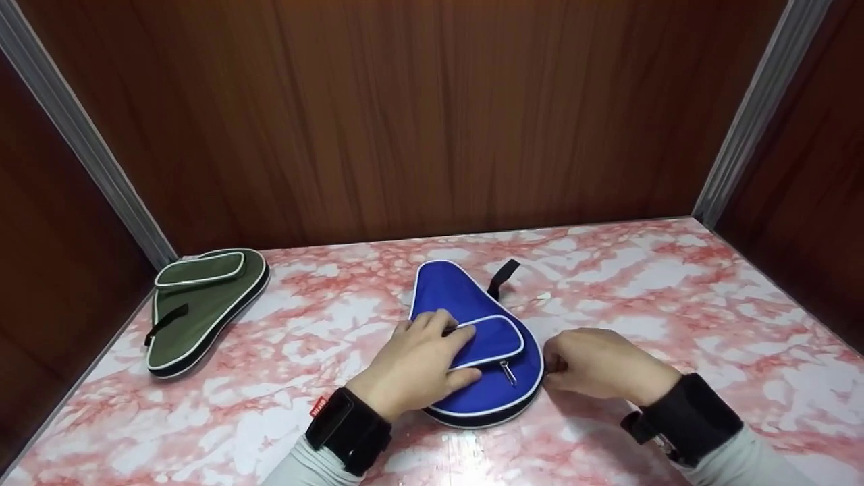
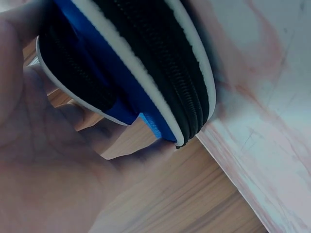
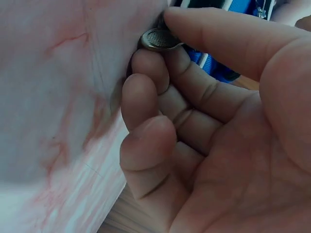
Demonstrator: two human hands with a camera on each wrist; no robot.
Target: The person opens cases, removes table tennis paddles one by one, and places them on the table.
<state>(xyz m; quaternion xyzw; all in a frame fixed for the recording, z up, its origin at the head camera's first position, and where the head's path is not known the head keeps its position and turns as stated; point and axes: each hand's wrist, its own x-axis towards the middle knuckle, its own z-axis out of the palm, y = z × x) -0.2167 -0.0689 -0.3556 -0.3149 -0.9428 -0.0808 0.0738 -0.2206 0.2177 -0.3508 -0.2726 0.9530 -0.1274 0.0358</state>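
We see the blue case [image 1: 466,297] in matt woven cloth with smooth white piping and a black toothed zip. The zip pull [image 3: 158,40] is dull textured metal. The green case [image 1: 202,304] is matt cloth too. The worktop [image 1: 675,283] looks like glossy pink marble; the walls [image 1: 405,115] are wood-grain panels.

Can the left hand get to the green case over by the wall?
Probably yes. The left hand rests flat on the blue case, holding nothing, and bare table lies between it and the green case.
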